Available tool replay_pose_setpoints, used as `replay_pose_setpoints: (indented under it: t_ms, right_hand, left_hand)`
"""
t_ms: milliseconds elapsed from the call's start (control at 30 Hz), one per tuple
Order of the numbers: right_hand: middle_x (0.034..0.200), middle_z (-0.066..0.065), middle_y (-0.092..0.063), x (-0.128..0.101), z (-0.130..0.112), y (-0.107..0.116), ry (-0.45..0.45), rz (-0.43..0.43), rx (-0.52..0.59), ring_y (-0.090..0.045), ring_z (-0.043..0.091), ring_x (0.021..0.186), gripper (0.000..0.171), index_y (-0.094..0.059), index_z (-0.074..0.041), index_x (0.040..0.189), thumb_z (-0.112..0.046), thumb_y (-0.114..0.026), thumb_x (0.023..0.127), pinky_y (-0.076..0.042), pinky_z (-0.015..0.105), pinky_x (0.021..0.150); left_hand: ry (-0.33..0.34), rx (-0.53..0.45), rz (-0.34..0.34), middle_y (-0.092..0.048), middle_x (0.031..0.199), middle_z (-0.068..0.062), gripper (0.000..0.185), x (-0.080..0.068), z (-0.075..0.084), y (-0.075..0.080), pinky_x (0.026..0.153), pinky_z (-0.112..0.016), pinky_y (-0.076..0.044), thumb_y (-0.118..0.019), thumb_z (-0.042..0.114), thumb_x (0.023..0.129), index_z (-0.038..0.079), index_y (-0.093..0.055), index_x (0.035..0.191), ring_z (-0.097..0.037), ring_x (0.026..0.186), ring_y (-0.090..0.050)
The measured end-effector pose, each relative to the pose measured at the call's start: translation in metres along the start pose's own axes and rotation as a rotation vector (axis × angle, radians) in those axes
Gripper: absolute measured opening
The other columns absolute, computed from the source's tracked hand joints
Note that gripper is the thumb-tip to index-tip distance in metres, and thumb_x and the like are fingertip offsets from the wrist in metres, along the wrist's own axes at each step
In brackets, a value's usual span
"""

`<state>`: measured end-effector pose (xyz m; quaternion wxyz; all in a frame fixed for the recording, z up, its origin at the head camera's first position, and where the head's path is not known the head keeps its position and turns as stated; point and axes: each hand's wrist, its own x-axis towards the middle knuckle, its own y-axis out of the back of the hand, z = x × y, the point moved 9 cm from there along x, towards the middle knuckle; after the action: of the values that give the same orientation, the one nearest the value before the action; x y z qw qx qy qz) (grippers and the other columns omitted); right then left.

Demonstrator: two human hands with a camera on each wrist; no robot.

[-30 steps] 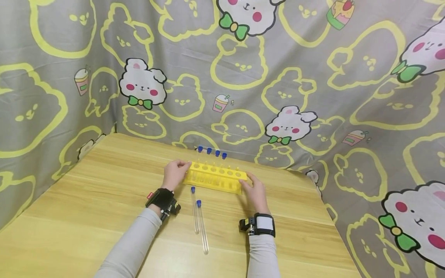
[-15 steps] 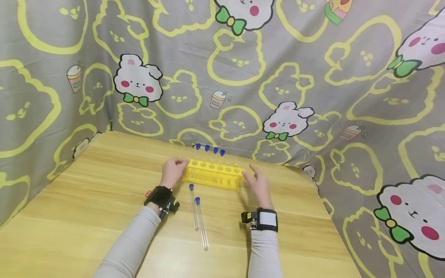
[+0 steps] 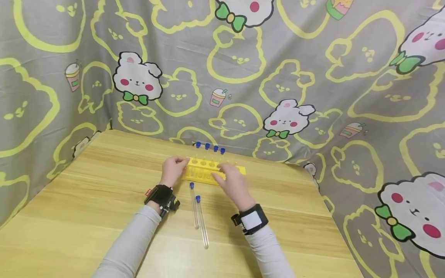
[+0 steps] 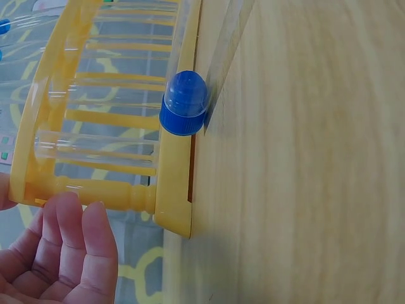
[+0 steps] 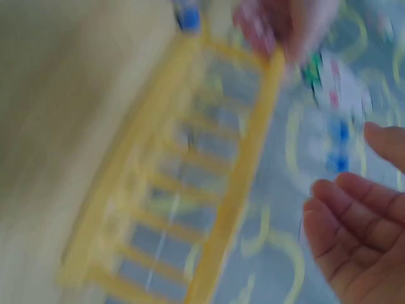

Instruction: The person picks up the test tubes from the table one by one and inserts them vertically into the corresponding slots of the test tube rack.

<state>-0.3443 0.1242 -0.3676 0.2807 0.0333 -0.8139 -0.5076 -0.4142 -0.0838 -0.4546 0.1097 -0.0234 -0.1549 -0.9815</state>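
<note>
The yellow test tube rack [image 3: 208, 171] stands on the wooden tabletop [image 3: 104, 200] near the far edge, in front of the patterned curtain [image 3: 313, 77]; four tubes with blue caps [image 3: 209, 146] stand upright in its back row. The left hand [image 3: 172, 170] is at the left end of the rack; its fingers curl around that end, so the grip holds the rack; in the left wrist view the fingertips [image 4: 76, 221] lie just beside the rack's end post [image 4: 114, 195]. The right hand [image 3: 232, 182] is over the front middle part of the rack, with the fingers stretched toward the top plate; its grip is loose and wide, and I cannot tell if the fingertips touch the rack; the right wrist view is blurred and shows only the relaxed fingers [image 5: 354, 209] near the rack's frame [image 5: 240, 164]. Two more capped tubes [image 3: 198, 216] lie flat on the tabletop between the two forearms, side by side, with their blue caps pointing to the rack; in the left wrist view one blue cap [image 4: 184, 103] is just beside the rack's base.
</note>
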Motion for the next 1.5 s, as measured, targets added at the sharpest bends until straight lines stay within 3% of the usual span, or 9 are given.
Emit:
replay_pose_setpoints:
  t_ms: [133,300,567,900,1267,1500]
  right_hand:
    - [0.087,0.011,-0.069,-0.010,-0.016,-0.032,0.007,-0.172,0.010,-0.063,0.018,0.074,0.033,-0.065,0.000,0.105,-0.029,-0.068,0.090,-0.053,0.025,0.064]
    - [0.067,0.002,-0.060,-0.024,-0.011,-0.060,-0.102,-0.325,0.063,-0.050,0.009,0.052,0.028,-0.066,0.000,0.093,-0.027,-0.070,0.088,-0.044,0.020,0.047]
    - [0.057,-0.005,-0.050,-0.037,-0.006,-0.086,-0.177,-0.451,0.096,-0.043,0.007,0.049,0.027,-0.061,-0.009,0.072,-0.028,-0.068,0.090,-0.039,0.020,0.044]
    - [0.055,-0.005,-0.045,-0.042,-0.013,-0.097,-0.184,-0.472,0.050,-0.039,0.007,0.046,0.030,-0.054,-0.011,0.065,-0.024,-0.068,0.089,-0.034,0.018,0.042]
    - [0.049,-0.007,-0.039,-0.044,-0.007,-0.098,-0.274,-0.493,0.035,-0.037,0.007,0.043,0.043,-0.042,-0.017,0.055,-0.025,-0.073,0.084,-0.030,0.018,0.040]
    - [0.048,-0.007,-0.040,-0.046,0.001,-0.100,-0.334,-0.502,0.117,-0.039,0.008,0.042,0.039,-0.045,-0.015,0.055,-0.020,-0.071,0.083,-0.032,0.018,0.038]
  left_hand:
    - [0.003,-0.011,-0.007,-0.071,0.084,-0.012,0.036,0.000,0.001,-0.001,0.053,-0.022,-0.049,-0.066,0.038,0.091,0.003,-0.070,0.098,-0.015,0.062,-0.063]
    - [0.005,-0.016,-0.006,-0.071,0.081,-0.012,0.035,-0.001,-0.001,0.000,0.054,-0.024,-0.049,-0.066,0.038,0.091,0.004,-0.070,0.095,-0.013,0.061,-0.060]
    - [-0.004,-0.002,0.002,-0.071,0.080,-0.011,0.035,-0.001,0.000,0.000,0.054,-0.024,-0.048,-0.066,0.039,0.091,0.005,-0.071,0.094,-0.014,0.060,-0.061]
    - [0.008,-0.007,0.006,-0.071,0.085,-0.013,0.036,-0.001,-0.002,-0.001,0.056,-0.023,-0.049,-0.065,0.039,0.091,0.005,-0.071,0.099,-0.014,0.062,-0.061]
    - [0.000,-0.013,0.006,-0.071,0.083,-0.011,0.036,-0.001,0.000,-0.002,0.054,-0.023,-0.050,-0.065,0.040,0.091,0.005,-0.071,0.096,-0.014,0.061,-0.062]
    - [0.005,-0.017,0.002,-0.070,0.082,-0.011,0.035,-0.001,-0.002,-0.002,0.055,-0.024,-0.050,-0.065,0.040,0.091,0.005,-0.070,0.095,-0.015,0.062,-0.062]
